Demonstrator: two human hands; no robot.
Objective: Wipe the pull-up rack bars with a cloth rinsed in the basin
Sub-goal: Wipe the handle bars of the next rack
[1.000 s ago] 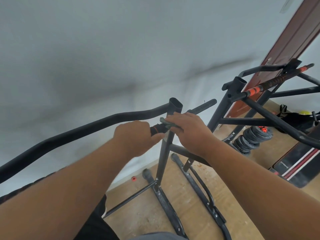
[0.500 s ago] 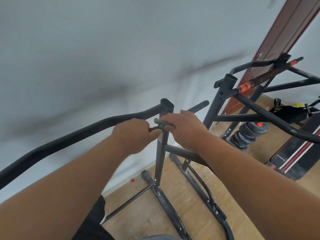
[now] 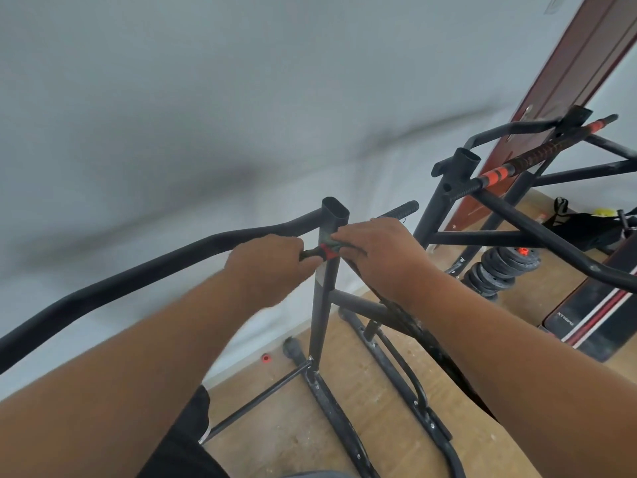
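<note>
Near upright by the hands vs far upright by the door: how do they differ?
The near upright has an oblong open top; the far upright has a rounder one. The left hand and the right hand work at the near upright, with a cloth against it; nothing touches the far upright. An orange band shows right at the near upright's joint; the far upright's orange band sits further out along its bar. Both are dark metal tubes.

bare forearms point(image 3: 138, 374), black shorts point(image 3: 179, 443)

Weight plates point(image 3: 501, 267), red door point(image 3: 565, 81), bench point(image 3: 593, 315)
</note>
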